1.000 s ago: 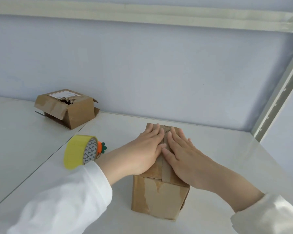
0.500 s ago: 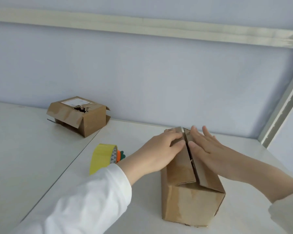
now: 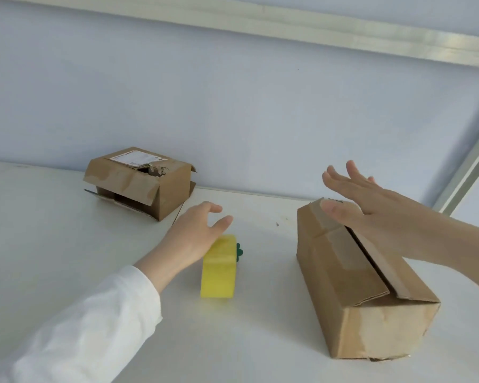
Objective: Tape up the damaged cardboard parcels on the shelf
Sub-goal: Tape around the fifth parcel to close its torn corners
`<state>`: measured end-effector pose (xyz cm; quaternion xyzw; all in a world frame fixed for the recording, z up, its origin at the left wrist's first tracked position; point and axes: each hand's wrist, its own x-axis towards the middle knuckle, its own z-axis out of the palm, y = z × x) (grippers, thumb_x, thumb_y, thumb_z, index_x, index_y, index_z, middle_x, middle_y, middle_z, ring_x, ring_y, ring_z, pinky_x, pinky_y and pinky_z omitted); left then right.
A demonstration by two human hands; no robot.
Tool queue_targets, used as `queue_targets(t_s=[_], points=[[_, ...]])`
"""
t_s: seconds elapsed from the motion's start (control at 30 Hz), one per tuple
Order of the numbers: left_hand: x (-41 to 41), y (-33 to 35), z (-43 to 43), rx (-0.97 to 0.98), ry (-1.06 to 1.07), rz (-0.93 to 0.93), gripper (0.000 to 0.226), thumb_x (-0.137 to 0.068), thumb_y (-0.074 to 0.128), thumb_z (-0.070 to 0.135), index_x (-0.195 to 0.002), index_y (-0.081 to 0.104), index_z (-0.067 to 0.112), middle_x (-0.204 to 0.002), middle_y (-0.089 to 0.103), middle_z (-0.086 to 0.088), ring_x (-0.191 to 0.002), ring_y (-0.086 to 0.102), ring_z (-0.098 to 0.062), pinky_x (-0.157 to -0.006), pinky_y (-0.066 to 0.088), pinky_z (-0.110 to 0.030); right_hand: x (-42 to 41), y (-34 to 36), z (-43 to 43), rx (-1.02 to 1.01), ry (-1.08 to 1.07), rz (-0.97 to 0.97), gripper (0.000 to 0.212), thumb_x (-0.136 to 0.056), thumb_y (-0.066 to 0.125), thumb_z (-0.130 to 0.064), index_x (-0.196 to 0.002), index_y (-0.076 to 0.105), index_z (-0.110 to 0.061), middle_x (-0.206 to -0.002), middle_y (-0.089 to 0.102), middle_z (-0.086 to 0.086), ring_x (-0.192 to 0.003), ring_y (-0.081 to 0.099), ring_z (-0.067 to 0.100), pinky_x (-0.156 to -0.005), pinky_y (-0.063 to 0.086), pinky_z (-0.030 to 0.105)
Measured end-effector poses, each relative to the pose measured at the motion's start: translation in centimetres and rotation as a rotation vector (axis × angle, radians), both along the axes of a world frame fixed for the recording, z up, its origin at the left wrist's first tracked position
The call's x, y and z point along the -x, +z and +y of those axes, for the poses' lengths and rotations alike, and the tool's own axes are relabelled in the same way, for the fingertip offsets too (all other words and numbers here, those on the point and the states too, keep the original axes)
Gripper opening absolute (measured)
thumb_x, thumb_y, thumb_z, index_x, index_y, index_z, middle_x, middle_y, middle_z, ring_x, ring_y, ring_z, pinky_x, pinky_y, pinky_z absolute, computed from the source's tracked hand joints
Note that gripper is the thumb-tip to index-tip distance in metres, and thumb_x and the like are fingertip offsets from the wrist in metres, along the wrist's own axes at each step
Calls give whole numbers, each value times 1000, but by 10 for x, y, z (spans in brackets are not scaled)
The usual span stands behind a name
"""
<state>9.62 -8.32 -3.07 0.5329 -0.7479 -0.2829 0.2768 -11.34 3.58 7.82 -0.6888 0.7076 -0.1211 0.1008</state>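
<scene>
Head view: I count two cardboard parcels, one roll of tape and my two hands on the white shelf (image 3: 53, 258).

The near parcel (image 3: 351, 286) lies lengthwise at the right, one end toward me. Its two top flaps do not meet flat: a dark gap runs along the seam, the right flap stands a little raised, and a strip of brown tape shows on the left flap. The end facing me is creased and scuffed.

The far parcel (image 3: 138, 183) sits at the back left, close to the wall. It has one white label on top, one ragged hole torn beside it, and a flap hanging loose down its front.

Between the two parcels, and apart from both, the one yellow tape roll (image 3: 219, 269) stands on its edge, with a small green piece (image 3: 239, 251) showing at its right side.

My left hand (image 3: 197, 239), in a white sleeve (image 3: 89, 327), is over the top of the roll with fingers loosely curved and gripping nothing; I cannot tell whether it touches the roll. My right hand (image 3: 371, 211) is spread wide with straight fingers above the far end of the near parcel, holding nothing.
</scene>
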Motion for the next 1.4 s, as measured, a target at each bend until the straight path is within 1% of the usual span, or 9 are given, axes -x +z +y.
queue_targets(t_s=[0.27, 0.37, 0.5, 0.6, 0.73, 0.9, 1.1, 1.23, 1.4], points=[[-28, -25, 42, -239, -134, 245, 93, -80, 64, 54, -148, 2, 43, -156, 5, 20, -142, 12, 1, -113, 18, -28, -58, -5, -27, -218, 101, 133, 55, -97, 29, -49, -147, 11, -39, -156, -5, -16, -145, 5, 8, -113, 9, 29], [-40, -29, 66, -378, -219, 376, 108, -63, 67, 47, -139, -9, 56, -141, 13, 30, -127, 24, 13, -97, 30, -14, -70, -16, -33, -317, 173, 210, 57, -98, 31, -48, -149, 11, -34, -157, 6, -13, -144, 9, 8, -109, 15, 24], [-52, -34, 81, -393, -318, 452, 93, -61, 70, 47, -132, 10, 56, -117, 42, 49, -105, 35, 35, -88, 31, -3, -87, -33, -42, -407, 255, 196, 56, -98, 36, -44, -149, 19, -27, -150, 33, -7, -137, 28, 11, -107, 24, 25], [-50, -33, 85, -332, -172, 543, 63, -64, 65, 49, -121, 39, 38, -107, 63, 32, -103, 51, 22, -93, 39, -8, -93, -38, -43, -393, 261, 11, 43, -95, 47, -39, -136, 45, -26, -104, 66, -11, -108, 55, 7, -97, 42, 27], [-48, -32, 87, -247, -108, 555, 47, -59, 66, 54, -96, 60, 25, -103, 70, 21, -106, 59, 7, -97, 42, -20, -93, -37, -38, -301, 304, -169, 18, -89, 60, -25, -104, 69, -20, -84, 72, -1, -66, 62, 5, -74, 48, 21], [-35, -17, 85, -92, -87, 609, 7, -67, 68, 36, -71, 63, 33, -89, 72, 14, -98, 64, 3, -97, 41, -25, -85, -24, -26, -82, 255, -280, 11, -82, 70, -23, -90, 67, -29, -71, 64, -16, -65, 64, 3, -70, 47, 15], [3, 36, 83, 166, -105, 675, 18, -63, 63, 50, -67, 58, 34, -92, 70, 21, -102, 62, -3, -94, 45, -38, -57, 14, -4, 264, 157, -367, 13, -78, 72, -21, -81, 65, -32, -74, 68, -13, -68, 65, -1, -64, 51, 14], [36, 75, 85, 284, -168, 708, 22, -78, 68, 35, -62, 54, 28, -87, 71, 17, -92, 66, -4, -82, 47, -32, -36, 37, 12, 463, 42, -532, 15, -78, 71, -15, -76, 64, -28, -62, 69, -11, -52, 61, -2, -51, 45, 6], [76, 109, 91, 362, -289, 687, 29, -85, 68, 18, -63, 50, 24, -81, 70, 10, -84, 67, -11, -79, 49, -30, -2, 56, 35, 509, -138, -766, 7, -82, 68, -14, -77, 68, -19, -69, 71, 8, -61, 60, 14, -76, 53, 26]])
